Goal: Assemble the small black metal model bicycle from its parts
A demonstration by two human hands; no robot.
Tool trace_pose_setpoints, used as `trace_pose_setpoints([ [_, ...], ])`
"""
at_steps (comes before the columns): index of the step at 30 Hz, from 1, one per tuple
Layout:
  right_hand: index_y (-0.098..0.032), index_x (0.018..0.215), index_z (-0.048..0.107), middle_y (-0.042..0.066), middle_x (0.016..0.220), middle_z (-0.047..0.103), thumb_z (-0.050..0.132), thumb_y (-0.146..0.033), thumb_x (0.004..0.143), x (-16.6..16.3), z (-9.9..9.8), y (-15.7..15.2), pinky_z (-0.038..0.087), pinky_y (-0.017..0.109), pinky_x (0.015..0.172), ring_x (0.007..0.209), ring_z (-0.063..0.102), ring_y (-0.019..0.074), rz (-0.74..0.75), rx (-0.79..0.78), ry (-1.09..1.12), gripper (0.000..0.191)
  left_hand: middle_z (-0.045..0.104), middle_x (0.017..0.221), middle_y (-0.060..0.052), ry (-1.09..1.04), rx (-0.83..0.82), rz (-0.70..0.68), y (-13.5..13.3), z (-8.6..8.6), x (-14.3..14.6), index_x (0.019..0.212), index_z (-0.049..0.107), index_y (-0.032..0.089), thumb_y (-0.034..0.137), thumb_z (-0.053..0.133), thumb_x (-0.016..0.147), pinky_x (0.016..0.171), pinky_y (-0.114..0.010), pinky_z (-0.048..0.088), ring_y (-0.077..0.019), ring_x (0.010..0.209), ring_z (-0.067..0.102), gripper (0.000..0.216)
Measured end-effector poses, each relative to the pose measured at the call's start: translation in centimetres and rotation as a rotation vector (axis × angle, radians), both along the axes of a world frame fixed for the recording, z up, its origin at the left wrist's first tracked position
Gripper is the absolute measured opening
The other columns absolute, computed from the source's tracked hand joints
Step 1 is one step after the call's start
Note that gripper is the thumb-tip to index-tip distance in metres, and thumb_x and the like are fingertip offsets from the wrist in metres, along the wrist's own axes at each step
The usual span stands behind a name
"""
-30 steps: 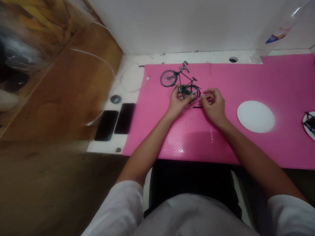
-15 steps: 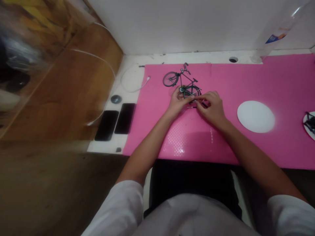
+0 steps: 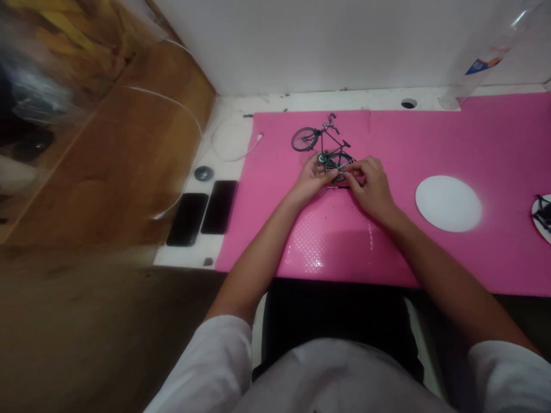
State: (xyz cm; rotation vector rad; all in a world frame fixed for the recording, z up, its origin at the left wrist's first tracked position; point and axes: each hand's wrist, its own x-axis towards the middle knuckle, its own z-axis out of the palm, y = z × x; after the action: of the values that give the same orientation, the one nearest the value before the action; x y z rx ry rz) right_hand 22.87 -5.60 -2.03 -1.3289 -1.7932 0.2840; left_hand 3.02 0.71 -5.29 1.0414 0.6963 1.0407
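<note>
A small dark model bicycle (image 3: 331, 137) is tilted over the pink mat (image 3: 344, 246), its handlebar toward the wall and its rear wheel between my hands. My left hand (image 3: 310, 179) is closed around the lower frame and rear wheel, with the thumb pressed near the hub. The fingers of my right hand (image 3: 365, 180) pinch together at the right side of that wheel; what lies between the fingertips is too small to make out. Under the hands a thin screwdriver-like rod (image 3: 338, 187) rests on the mat, partly hidden by my right hand.
To the right are a white plate (image 3: 448, 204) and, at the edge, another plate with black parts (image 3: 543, 213). Two dark phones (image 3: 203, 213), a small round dish (image 3: 204, 173) and a white cable (image 3: 241, 158) lie left. A clear plastic bottle (image 3: 486, 63) stands by the wall.
The model bicycle has shifted slightly right and a little down at the handlebar end. My right fingers have drawn closer together at the rear wheel; my left hand keeps its hold.
</note>
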Motion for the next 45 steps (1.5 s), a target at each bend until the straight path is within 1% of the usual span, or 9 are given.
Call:
trace_pose_setpoints([
  [13, -0.027, 0.107, 0.077, 0.006, 0.098, 0.069, 0.073, -0.03, 0.102, -0.2, 0.1, -0.1, 0.056, 0.05, 0.098, 0.101, 0.064, 0.029, -0.014, 0.0, 0.032, 0.007, 0.081, 0.118, -0.01, 0.005, -0.006, 0.0, 0.1, -0.1, -0.1, 0.141, 0.07, 0.023, 0.044, 0.11, 0.072, 0.116, -0.048, 0.062, -0.025, 0.112, 0.08, 0.082],
  [20, -0.026, 0.106, 0.079, 0.006, 0.097, 0.069, 0.073, -0.028, 0.1, -0.3, 0.2, -0.2, 0.056, 0.048, 0.097, 0.1, 0.064, 0.0285, -0.025, 0.004, 0.029, 0.009, 0.081, 0.12, -0.012, 0.025, 0.008, -0.012, 0.2, -0.2, -0.2, 0.144, 0.066, 0.021, 0.053, 0.111, 0.068, 0.114, -0.047, 0.063, -0.0268, 0.115, 0.081, 0.094],
  [25, -0.026, 0.105, 0.078, 0.007, 0.098, 0.07, 0.071, -0.029, 0.101, -0.5, 0.4, -0.3, 0.056, 0.05, 0.099, 0.101, 0.064, 0.0293, -0.034, -0.012, 0.019, 0.009, 0.082, 0.115, -0.009, 0.002, 0.0, -0.016, 0.1, -0.1, -0.1, 0.138, 0.069, 0.022, 0.051, 0.112, 0.067, 0.113, -0.047, 0.064, -0.0247, 0.109, 0.082, 0.088],
  [29, -0.027, 0.108, 0.078, 0.008, 0.102, 0.072, 0.072, -0.033, 0.101, -0.2, 1.4, -0.4, 0.057, 0.05, 0.098, 0.103, 0.065, 0.0304, -0.053, -0.027, -0.002, 0.011, 0.083, 0.117, -0.009, 0.001, -0.029, 0.001, -0.1, 0.2, -0.1, 0.138, 0.07, 0.023, 0.048, 0.113, 0.067, 0.117, -0.05, 0.063, -0.0267, 0.112, 0.083, 0.086],
  [31, -0.027, 0.11, 0.078, 0.008, 0.101, 0.073, 0.072, -0.035, 0.101, 0.4, 2.5, -0.4, 0.055, 0.045, 0.092, 0.098, 0.065, 0.0286, -0.035, -0.04, -0.022, 0.014, 0.083, 0.119, -0.01, -0.005, -0.035, 0.019, -0.1, 0.3, 0.0, 0.139, 0.071, 0.024, 0.049, 0.112, 0.068, 0.118, -0.053, 0.063, -0.0281, 0.114, 0.083, 0.086],
  [35, -0.023, 0.098, 0.082, 0.002, 0.075, 0.067, 0.076, -0.033, 0.095, 2.7, 4.9, -0.5, 0.044, 0.036, 0.073, 0.072, 0.057, 0.0193, 0.184, -0.327, -0.177, 0.011, 0.083, 0.122, -0.01, 0.001, -0.014, 0.081, 0.0, 0.2, 0.1, 0.137, 0.071, 0.024, 0.049, 0.112, 0.069, 0.124, -0.055, 0.06, -0.0304, 0.124, 0.082, 0.083],
  [38, -0.023, 0.092, 0.087, -0.001, 0.068, 0.064, 0.079, -0.033, 0.091, 4.2, 5.7, -0.5, 0.039, 0.035, 0.068, 0.063, 0.053, 0.0152, 0.352, -0.562, -0.273, 0.012, 0.08, 0.126, -0.01, -0.005, -0.001, 0.106, 0.2, 0.0, 0.2, 0.135, 0.07, 0.022, 0.045, 0.109, 0.072, 0.127, -0.056, 0.057, -0.0315, 0.133, 0.078, 0.078],
  [41, -0.024, 0.089, 0.089, -0.002, 0.065, 0.063, 0.083, -0.033, 0.087, 4.8, 5.5, -0.3, 0.039, 0.034, 0.065, 0.06, 0.053, 0.0139, 0.448, -0.653, -0.268, 0.011, 0.08, 0.127, -0.01, -0.02, -0.003, 0.092, 0.2, 0.1, 0.2, 0.133, 0.069, 0.022, 0.042, 0.108, 0.073, 0.126, -0.057, 0.057, -0.0305, 0.131, 0.079, 0.074],
  [45, -0.023, 0.087, 0.09, -0.003, 0.061, 0.06, 0.085, -0.036, 0.087, 4.8, 5.0, -0.1, 0.038, 0.034, 0.064, 0.057, 0.048, 0.0122, 0.491, -0.67, -0.249, 0.014, 0.082, 0.12, -0.009, -0.017, -0.023, 0.072, -0.1, 0.5, 0.1, 0.132, 0.07, 0.024, 0.04, 0.109, 0.074, 0.125, -0.058, 0.058, -0.0305, 0.126, 0.08, 0.071],
])
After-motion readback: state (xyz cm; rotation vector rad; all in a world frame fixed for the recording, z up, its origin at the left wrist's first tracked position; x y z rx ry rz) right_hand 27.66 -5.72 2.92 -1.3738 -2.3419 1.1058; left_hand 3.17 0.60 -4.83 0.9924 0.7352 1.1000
